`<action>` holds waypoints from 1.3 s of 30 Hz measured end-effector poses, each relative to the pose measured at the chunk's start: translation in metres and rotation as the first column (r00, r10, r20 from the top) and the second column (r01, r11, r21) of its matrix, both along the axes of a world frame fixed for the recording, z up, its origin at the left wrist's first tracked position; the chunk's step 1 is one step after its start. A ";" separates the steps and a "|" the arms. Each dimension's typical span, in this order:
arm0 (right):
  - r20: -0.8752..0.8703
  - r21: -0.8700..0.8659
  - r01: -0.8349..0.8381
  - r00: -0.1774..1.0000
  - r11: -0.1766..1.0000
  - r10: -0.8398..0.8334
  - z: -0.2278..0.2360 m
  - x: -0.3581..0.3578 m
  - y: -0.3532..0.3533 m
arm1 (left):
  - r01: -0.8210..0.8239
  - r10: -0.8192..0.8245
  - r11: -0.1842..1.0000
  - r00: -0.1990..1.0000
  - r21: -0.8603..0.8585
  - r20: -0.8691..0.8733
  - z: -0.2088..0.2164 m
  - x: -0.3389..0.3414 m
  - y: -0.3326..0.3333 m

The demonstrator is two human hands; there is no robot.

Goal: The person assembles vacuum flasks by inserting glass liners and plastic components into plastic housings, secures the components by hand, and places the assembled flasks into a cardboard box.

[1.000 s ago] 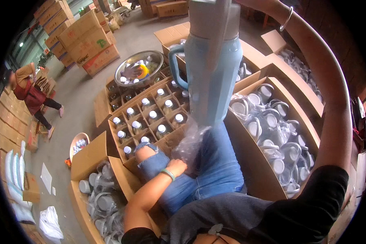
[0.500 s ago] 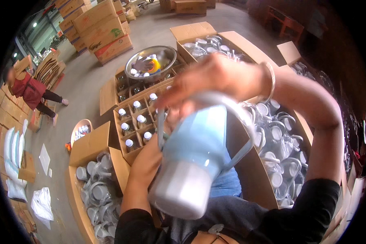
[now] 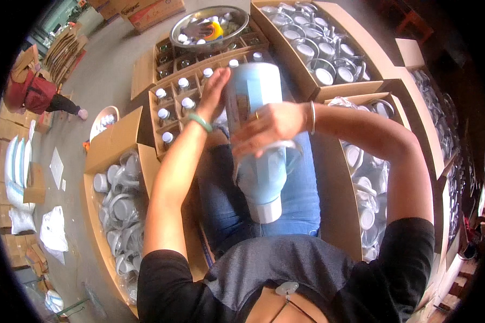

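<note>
A large pale blue handled tumbler (image 3: 261, 175) with a white end stands out over my lap, its white end toward me. My left hand (image 3: 215, 94), with a green bangle at the wrist, is against the left side of its far part; some fingers are hidden behind it. Across the tumbler's middle lies my right hand (image 3: 272, 126), fingers curled over it and slightly blurred, just beyond the ring-like handle. A ring and a pale bangle show on that arm. Beyond my left hand, white-capped bottles (image 3: 188, 103) stand in a divided carton (image 3: 155, 121).
A metal basin (image 3: 242, 27) holding a glove and white caps rests on the far carton. Open cartons of wrapped handled vessels stand at left (image 3: 94, 210), far right (image 3: 380, 54) and right (image 3: 355, 226). A person in red (image 3: 35, 91) stands at far left beside stacked cardboard.
The tumbler has swung from tilted toward me to lying lengthwise, farther from my chest. My right hand has come down onto its middle, and my left hand now shows at its far left side.
</note>
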State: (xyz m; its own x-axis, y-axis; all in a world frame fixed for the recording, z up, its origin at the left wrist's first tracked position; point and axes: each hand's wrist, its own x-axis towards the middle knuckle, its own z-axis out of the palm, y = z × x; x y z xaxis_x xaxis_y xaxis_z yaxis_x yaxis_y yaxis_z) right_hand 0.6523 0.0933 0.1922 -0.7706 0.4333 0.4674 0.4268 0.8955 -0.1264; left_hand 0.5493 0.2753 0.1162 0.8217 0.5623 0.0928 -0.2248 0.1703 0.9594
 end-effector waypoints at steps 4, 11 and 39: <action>-0.176 -0.156 -0.101 0.982 0.983 0.073 -0.025 -0.045 -0.007 | -0.125 0.107 0.973 0.989 -0.194 -0.099 -0.061 -0.049 0.024; -0.170 0.044 0.360 0.922 0.932 -0.348 0.043 -0.031 0.001 | -0.145 0.161 0.979 0.981 -0.141 0.109 -0.026 -0.070 -0.004; -0.732 -0.436 0.129 0.524 0.891 -0.435 -0.002 0.030 0.064 | -0.380 0.422 0.747 0.905 0.546 0.053 0.093 -0.083 -0.017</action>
State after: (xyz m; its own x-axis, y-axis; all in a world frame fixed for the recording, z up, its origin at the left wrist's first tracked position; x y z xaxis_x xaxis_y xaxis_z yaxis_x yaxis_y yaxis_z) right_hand 0.6826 0.1571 0.1900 0.0454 0.7832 0.6201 0.2334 0.5952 -0.7689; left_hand 0.4663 0.2578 0.2091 0.5479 0.7186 0.4282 -0.0850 -0.4614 0.8831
